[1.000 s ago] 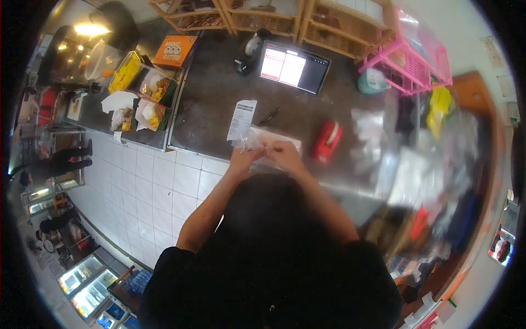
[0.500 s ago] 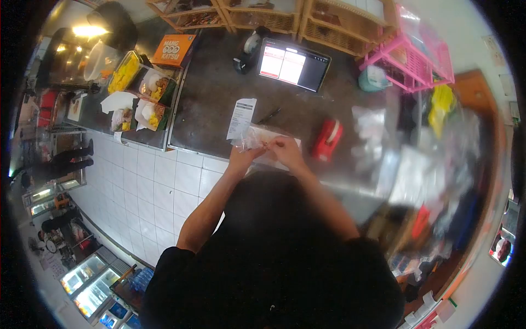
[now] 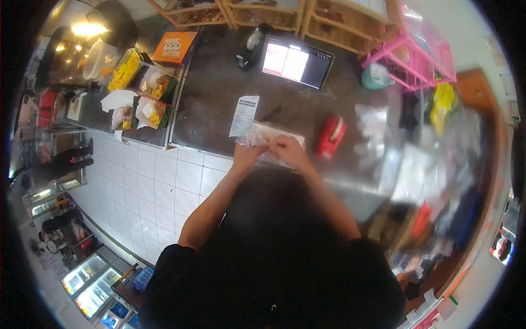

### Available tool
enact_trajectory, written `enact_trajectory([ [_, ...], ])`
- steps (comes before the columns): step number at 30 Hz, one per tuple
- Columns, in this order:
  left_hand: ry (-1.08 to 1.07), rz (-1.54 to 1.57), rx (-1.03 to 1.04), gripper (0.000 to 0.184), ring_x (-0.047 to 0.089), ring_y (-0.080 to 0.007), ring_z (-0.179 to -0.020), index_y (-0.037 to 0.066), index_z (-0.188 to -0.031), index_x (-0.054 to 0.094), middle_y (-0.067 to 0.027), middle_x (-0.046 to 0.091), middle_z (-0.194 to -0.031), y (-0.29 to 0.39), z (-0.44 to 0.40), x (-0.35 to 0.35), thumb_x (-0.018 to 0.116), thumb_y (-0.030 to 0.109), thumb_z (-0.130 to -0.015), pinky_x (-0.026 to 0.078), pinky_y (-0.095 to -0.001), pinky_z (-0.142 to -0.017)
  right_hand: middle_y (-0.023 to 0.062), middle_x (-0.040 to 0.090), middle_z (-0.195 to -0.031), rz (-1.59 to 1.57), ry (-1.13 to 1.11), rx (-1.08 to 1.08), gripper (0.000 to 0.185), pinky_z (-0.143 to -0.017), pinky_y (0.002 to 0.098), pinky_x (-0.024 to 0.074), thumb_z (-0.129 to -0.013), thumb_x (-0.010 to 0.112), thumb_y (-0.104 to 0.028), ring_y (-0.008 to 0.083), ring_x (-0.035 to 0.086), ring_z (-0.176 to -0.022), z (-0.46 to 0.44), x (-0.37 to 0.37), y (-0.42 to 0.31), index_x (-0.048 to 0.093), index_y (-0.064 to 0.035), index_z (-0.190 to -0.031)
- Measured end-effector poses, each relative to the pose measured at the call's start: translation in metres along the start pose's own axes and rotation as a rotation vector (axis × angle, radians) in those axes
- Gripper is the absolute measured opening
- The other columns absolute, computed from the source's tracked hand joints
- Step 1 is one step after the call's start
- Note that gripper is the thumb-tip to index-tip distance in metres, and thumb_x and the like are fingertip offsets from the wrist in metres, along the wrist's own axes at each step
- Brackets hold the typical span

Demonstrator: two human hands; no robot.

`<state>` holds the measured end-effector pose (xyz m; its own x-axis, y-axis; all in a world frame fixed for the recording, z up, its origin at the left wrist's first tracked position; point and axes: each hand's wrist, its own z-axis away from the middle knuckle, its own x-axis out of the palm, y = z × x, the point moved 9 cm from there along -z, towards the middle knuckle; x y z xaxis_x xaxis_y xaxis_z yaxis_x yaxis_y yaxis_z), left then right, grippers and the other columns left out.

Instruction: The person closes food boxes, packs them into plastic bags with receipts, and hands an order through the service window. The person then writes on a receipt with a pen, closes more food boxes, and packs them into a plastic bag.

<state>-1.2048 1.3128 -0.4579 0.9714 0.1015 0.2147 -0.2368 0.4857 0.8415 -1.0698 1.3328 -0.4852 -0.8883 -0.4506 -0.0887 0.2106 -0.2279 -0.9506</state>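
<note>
At the counter's front edge, my left hand [image 3: 247, 156] is closed on a clear plastic bag [image 3: 253, 136], its fingers pinching the gathered plastic. Close beside it, my right hand [image 3: 290, 151] is closed too, with its fingertips pinching at the same gathered part. Under and behind both hands lies a white box [image 3: 293, 136], partly covered by plastic and fingers. Whether the box is inside the bag, I cannot tell. Just behind the bag are a printed receipt [image 3: 244, 115] and a dark pen [image 3: 272, 113]. A red stapler [image 3: 331, 138] lies to the right of my right hand.
A lit tablet [image 3: 296, 61] stands at the back of the dark counter [image 3: 208, 93]. Food boxes [image 3: 156, 85] and an orange carton [image 3: 175, 47] are at left. Pink baskets [image 3: 413, 63] and piled plastic bags [image 3: 422, 172] are at right. A person [image 3: 71, 156] stands far left.
The view has shifted slightly, so the counter things appear a little to the right. Both hands remain together at the bag, and more of the white box shows behind them.
</note>
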Motion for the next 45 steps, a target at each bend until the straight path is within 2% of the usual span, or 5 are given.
enact_trajectory([
  [20, 0.160, -0.924, 0.822, 0.021, 0.066, -0.0337, -0.077, 0.001, -0.102, 0.065, -0.0174, 0.069, -0.084, 0.021, 0.017, -0.002, 0.066, 0.011, -0.084, 0.050, -0.0383, -0.069, 0.0074, 0.066, -0.070, 0.049, 0.176, 0.090, 0.024, -0.056, 0.0324, 0.0470, -0.088, 0.069, -0.026, 0.0136, 0.059, -0.060, 0.004, -0.015, -0.010, 0.068, -0.0019, -0.092],
  [27, 0.188, -0.972, 0.653, 0.026, 0.063, -0.0429, -0.086, 0.002, -0.104, 0.055, -0.0223, 0.063, -0.094, 0.042, 0.039, -0.023, 0.063, 0.018, -0.085, 0.050, -0.0484, -0.070, 0.0082, 0.066, -0.074, 0.123, -0.358, 0.037, 0.016, -0.065, 0.0315, 0.0499, -0.090, 0.066, -0.019, 0.0134, 0.061, -0.066, 0.058, 0.033, -0.086, 0.070, -0.0030, -0.090],
  [31, 0.205, -1.007, 0.578, 0.032, 0.061, -0.0426, -0.085, 0.003, -0.105, 0.053, -0.0200, 0.060, -0.091, 0.084, 0.076, -0.071, 0.066, 0.018, -0.080, 0.050, -0.0455, -0.070, 0.0130, 0.069, -0.090, 0.461, 0.623, -0.204, 0.022, -0.073, 0.0366, 0.0523, -0.089, 0.066, -0.028, 0.0252, 0.067, -0.081, -0.033, -0.066, -0.082, 0.072, -0.0078, -0.096],
  [36, 0.495, -0.823, 0.383, 0.026, 0.066, -0.0378, -0.082, 0.004, -0.106, 0.055, -0.0162, 0.067, -0.092, 0.118, 0.115, -0.138, 0.062, 0.002, -0.081, 0.052, -0.0399, -0.070, 0.0168, 0.065, -0.103, 1.228, 0.485, 0.012, 0.043, -0.086, 0.0485, 0.0481, -0.087, 0.061, -0.043, 0.0345, 0.064, -0.090, -0.123, 0.036, -0.034, 0.066, -0.0016, -0.098],
  [45, 0.373, -0.819, 0.352, 0.026, 0.068, -0.0380, -0.085, 0.004, -0.108, 0.054, -0.0183, 0.068, -0.091, 0.122, 0.094, -0.165, 0.059, -0.001, -0.082, 0.052, -0.0407, -0.069, 0.0141, 0.066, -0.101, 0.278, 0.324, 0.126, 0.028, -0.083, 0.0431, 0.0515, -0.081, 0.069, -0.013, 0.0286, 0.065, -0.096, -0.129, 0.046, -0.017, 0.060, -0.0016, -0.105],
])
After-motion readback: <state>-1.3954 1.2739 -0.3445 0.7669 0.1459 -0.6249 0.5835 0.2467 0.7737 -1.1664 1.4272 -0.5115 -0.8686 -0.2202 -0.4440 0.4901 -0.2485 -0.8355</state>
